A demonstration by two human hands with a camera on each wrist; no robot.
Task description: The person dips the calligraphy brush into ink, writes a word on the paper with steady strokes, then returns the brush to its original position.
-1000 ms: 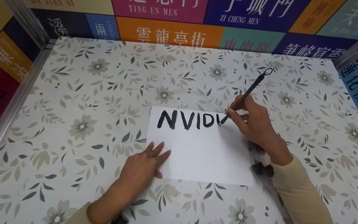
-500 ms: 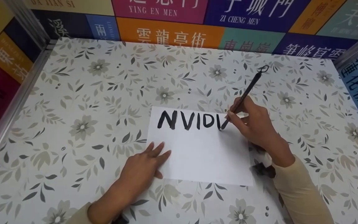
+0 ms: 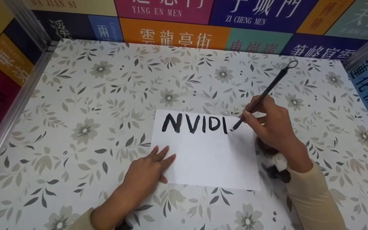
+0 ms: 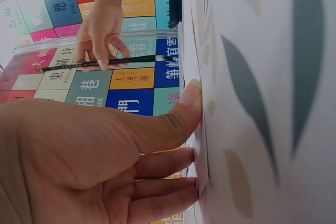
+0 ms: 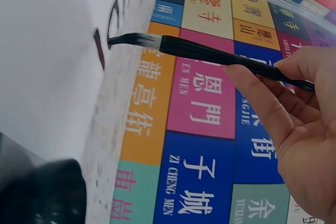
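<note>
My right hand (image 3: 272,126) pinches a dark writing brush (image 3: 268,84) between thumb and fingers, its handle slanting up to a loop at the end. The bristles, black at the tip and pale near the handle in the right wrist view, point down close over a white sheet of paper (image 3: 203,159). Thick black letters (image 3: 194,124) reading "NVIDI" run along the sheet's top edge, with the brush tip just right of the last stroke. My left hand (image 3: 147,171) rests with fingers spread on the paper's left edge, thumb (image 4: 181,106) and fingertips pressing it down.
A table with a floral cover (image 3: 85,131) lies beneath the paper. Beside the right wrist sits a dark object (image 3: 276,172), partly hidden by the sleeve. Coloured wall panels (image 3: 176,32) with printed characters stand along the table's back and sides.
The brush has finished a downward stroke, the "I" after the "D". My right hand has since lifted the brush off and shifted right. The left hand has stayed in place.
</note>
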